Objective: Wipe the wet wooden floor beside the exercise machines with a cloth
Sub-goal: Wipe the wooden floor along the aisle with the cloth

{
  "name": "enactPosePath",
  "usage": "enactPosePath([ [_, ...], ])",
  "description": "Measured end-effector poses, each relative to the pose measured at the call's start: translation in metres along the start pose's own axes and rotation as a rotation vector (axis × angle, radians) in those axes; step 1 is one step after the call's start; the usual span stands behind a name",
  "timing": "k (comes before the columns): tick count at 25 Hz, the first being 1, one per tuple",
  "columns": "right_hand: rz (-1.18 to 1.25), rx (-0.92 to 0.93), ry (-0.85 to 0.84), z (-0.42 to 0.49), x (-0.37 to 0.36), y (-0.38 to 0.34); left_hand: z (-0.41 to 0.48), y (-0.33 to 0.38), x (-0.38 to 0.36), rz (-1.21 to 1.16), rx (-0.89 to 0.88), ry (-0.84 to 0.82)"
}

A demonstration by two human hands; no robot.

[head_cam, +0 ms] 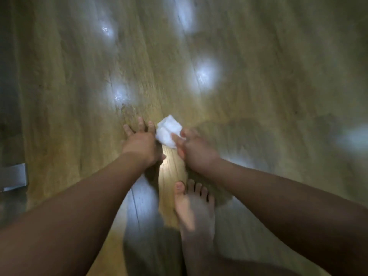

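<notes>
Forearms (59, 216) foremost | left hand (139, 142) fingers spread (holds nothing) | right hand (196, 150) pinches white cloth (168, 131) over wooden floor (258, 56)

No readable text, label, brand or number — none anywhere

Left hand (142, 145), right hand (196, 154), forearms (79, 202) bare; one bare foot (195, 212)

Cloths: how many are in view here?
1. The white cloth is at mid-frame between the hands. The right hand pinches it, and the left hand is spread open beside it. No other cloth shows, though part of the floor is hidden.
</notes>
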State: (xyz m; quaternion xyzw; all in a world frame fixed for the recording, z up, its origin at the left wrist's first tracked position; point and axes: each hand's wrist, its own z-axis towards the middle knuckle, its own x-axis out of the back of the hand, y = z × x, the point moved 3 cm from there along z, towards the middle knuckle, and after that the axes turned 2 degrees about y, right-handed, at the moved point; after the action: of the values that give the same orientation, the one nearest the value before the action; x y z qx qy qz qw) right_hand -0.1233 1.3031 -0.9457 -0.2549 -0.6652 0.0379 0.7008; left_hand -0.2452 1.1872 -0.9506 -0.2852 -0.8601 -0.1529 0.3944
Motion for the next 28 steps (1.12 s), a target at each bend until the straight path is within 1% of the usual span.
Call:
enactPosePath([
  [1,-0.018,0.029,-0.090,-0.008,0.001,0.007,0.005,0.002,0.000,0.014,-0.006,-0.009],
  [2,-0.074,-0.022,-0.133,-0.015,0.014,0.031,0.007,0.003,0.002,0.009,-0.007,-0.012],
  [3,-0.121,-0.126,-0.099,-0.026,0.031,0.060,0.007,0.003,0.003,-0.009,-0.008,-0.018],
  [4,-0.163,-0.282,-0.085,-0.036,0.049,0.092,0.008,0.005,0.005,-0.032,-0.015,-0.009],
  [5,-0.241,-0.385,-0.103,-0.047,0.063,0.123,0.006,0.008,0.008,-0.057,-0.015,-0.009],
  [6,-0.299,-0.453,-0.168,-0.057,0.080,0.145,0.001,0.010,0.011,-0.082,-0.008,-0.027],
  [7,-0.318,-0.474,-0.240,-0.061,0.096,0.156,-0.004,0.012,0.015,-0.104,0.000,-0.044],
  [8,-0.300,-0.486,-0.351,-0.060,0.110,0.155,-0.007,0.013,0.019,-0.117,0.010,-0.051],
  [9,-0.255,-0.464,-0.390,-0.056,0.120,0.152,-0.011,0.012,0.021,-0.127,0.020,-0.052],
  [10,-0.201,-0.458,-0.348,-0.052,0.132,0.147,-0.015,0.011,0.023,-0.136,0.028,-0.052],
  [11,-0.170,-0.449,-0.250,-0.048,0.140,0.146,-0.019,0.012,0.023,-0.125,0.026,-0.042],
  [12,-0.158,-0.436,-0.151,-0.044,0.145,0.145,-0.021,0.019,0.023,-0.095,-0.006,0.009],
  [13,-0.146,-0.421,-0.100,-0.043,0.137,0.149,-0.021,0.033,0.020,-0.053,-0.069,0.059],
  [15,-0.181,-0.379,-0.108,-0.049,0.101,0.155,-0.023,0.072,0.009,-0.045,-0.179,0.094],
  [16,-0.203,-0.310,-0.086,-0.053,0.085,0.159,-0.023,0.092,0.002,-0.067,-0.194,0.076],
  [18,-0.155,-0.167,-0.023,-0.062,0.070,0.186,-0.016,0.123,-0.012,-0.054,-0.149,0.045],
  [19,-0.137,-0.138,0.022,-0.072,0.076,0.206,-0.012,0.130,-0.018,-0.035,-0.122,0.034],
  [20,-0.171,-0.115,0.068,-0.079,0.086,0.228,-0.010,0.131,-0.018,-0.022,-0.114,0.039],
  [21,-0.208,-0.142,0.088,-0.086,0.098,0.250,-0.010,0.128,-0.018,-0.012,-0.104,0.049],
  [22,-0.224,-0.242,0.107,-0.093,0.113,0.272,-0.012,0.124,-0.019,0.000,-0.091,0.058],
  [24,-0.229,-0.576,0.165,-0.100,0.141,0.307,-0.015,0.124,-0.018,0.005,-0.061,0.076],
  [25,-0.217,-0.691,0.191,-0.102,0.145,0.312,-0.020,0.129,-0.018,-0.008,-0.034,0.078],
  [26,-0.219,-0.738,0.231,-0.100,0.143,0.305,-0.024,0.132,-0.019,-0.013,-0.012,0.082],
  [27,-0.210,-0.696,0.252,-0.091,0.131,0.285,-0.026,0.135,-0.020,-0.003,0.006,0.086],
  [28,-0.168,-0.591,0.206,-0.077,0.115,0.251,-0.029,0.135,-0.018,-0.001,0.020,0.084],
])
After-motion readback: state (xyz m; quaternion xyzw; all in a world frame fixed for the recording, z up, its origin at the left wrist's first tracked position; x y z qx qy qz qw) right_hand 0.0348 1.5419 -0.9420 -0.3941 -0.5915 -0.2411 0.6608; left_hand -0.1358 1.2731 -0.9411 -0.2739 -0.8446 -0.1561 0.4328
